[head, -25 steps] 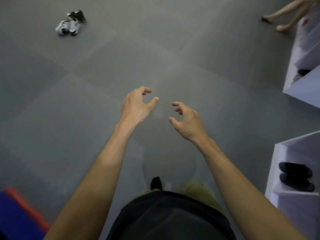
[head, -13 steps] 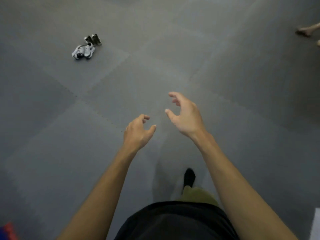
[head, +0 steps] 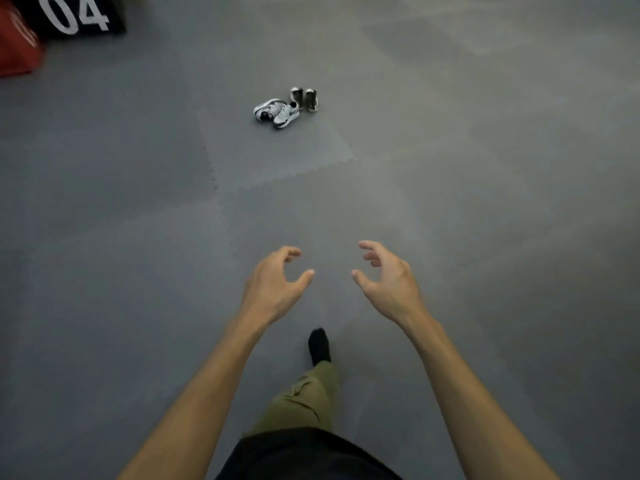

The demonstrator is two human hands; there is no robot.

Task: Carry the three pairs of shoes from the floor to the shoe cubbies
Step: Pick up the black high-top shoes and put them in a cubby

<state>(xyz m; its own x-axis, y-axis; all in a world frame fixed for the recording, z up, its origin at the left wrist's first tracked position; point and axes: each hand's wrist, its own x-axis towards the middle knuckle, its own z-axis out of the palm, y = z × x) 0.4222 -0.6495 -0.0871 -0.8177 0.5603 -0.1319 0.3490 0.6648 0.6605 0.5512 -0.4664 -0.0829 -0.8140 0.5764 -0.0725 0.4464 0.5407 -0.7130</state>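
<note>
A pair of white sneakers with black marks lies on the grey floor mat far ahead of me. Just behind them to the right stands a darker grey pair of shoes, side by side. My left hand and my right hand are stretched out in front of me at mid-height, both empty, fingers curled and spread apart. Both hands are well short of the shoes. No shoe cubbies are in view.
A black box marked "04" and a red block stand at the far left corner. The floor is grey interlocking foam mats. My foot in a black sock steps forward below my hands.
The view has swung left, away from the white cubbies, which have left the frame. The two pairs of shoes have moved from the top left toward the centre ahead. Both hands stay empty.
</note>
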